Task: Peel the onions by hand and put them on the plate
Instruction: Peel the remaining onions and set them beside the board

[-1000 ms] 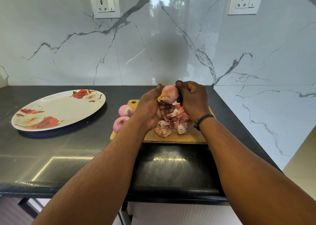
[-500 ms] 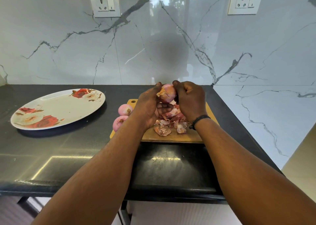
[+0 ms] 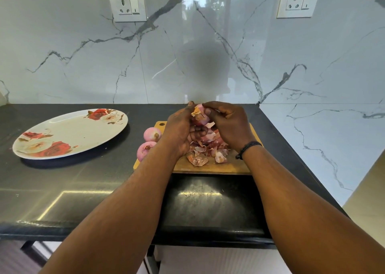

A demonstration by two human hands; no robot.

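Both hands grip one onion — left hand cups underneath | right hand pinches top

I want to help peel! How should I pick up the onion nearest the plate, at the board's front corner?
Take that onion round its smooth, round sides, coming from above and the left, probably. Its stubby end points up, and the person's left hand is close on its right, so that side is crowded.
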